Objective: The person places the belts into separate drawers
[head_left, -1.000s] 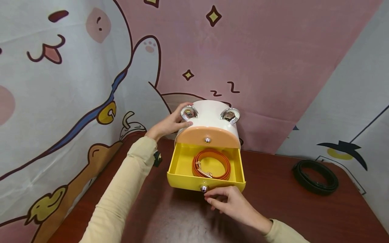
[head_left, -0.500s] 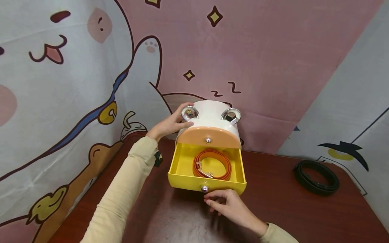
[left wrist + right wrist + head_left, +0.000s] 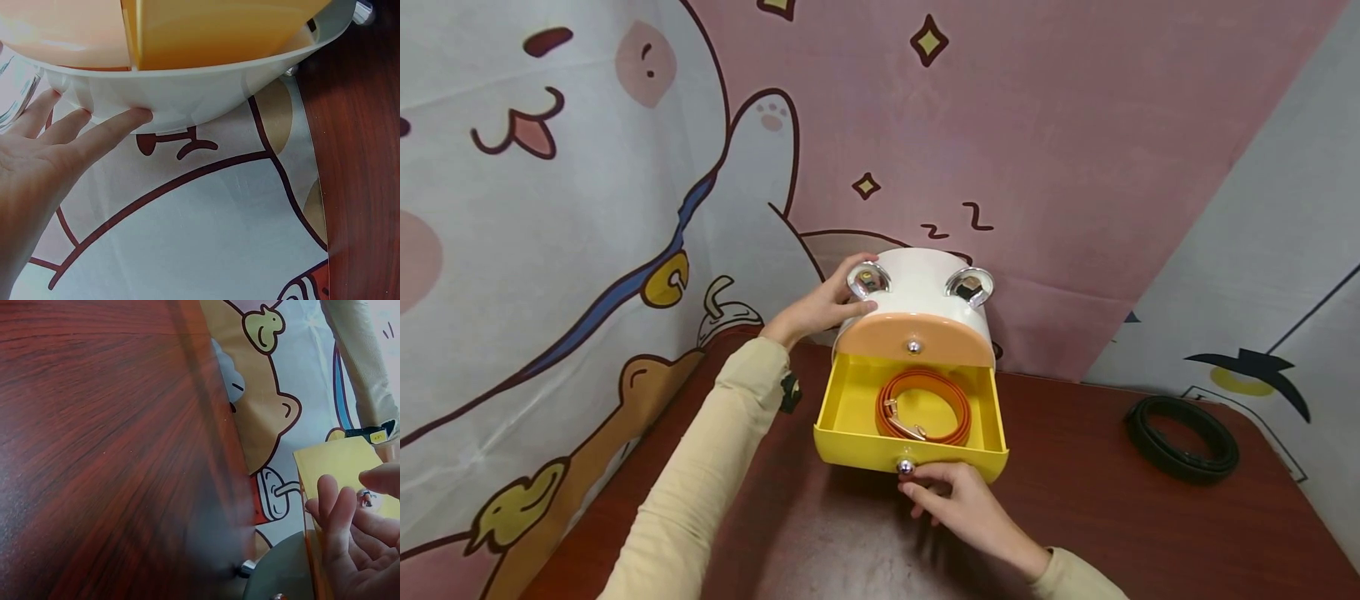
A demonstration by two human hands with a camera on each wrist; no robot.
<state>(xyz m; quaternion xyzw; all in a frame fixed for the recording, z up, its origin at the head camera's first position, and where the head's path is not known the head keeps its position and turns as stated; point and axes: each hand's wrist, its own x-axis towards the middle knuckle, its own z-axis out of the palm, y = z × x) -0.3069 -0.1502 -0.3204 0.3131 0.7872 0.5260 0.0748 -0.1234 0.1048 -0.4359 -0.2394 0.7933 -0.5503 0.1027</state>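
Observation:
A white desktop box (image 3: 917, 279), shaped like an animal face with silver eyes, stands on the table. Its peach upper drawer (image 3: 880, 337) is closed, and its yellow lower drawer (image 3: 857, 446) is pulled out. A coiled orange belt (image 3: 958, 400) with a metal buckle lies inside the yellow drawer. My left hand (image 3: 820, 308) steadies the box from its left side; in the left wrist view the extended fingers (image 3: 119, 122) press on the white shell. At the drawer front, my right hand (image 3: 966, 504) holds the small silver knob (image 3: 367, 499) between thumb and forefinger.
A coiled black belt (image 3: 1183, 442) lies on the reddish-brown table (image 3: 1075, 483) at the right. A printed cartoon cloth (image 3: 1037, 167) hangs right behind the box and along the left side.
My right hand drew slightly off the knob, then came back, its fingertips now at the knob. The left hand, the box, the drawer and both belts have stayed put.

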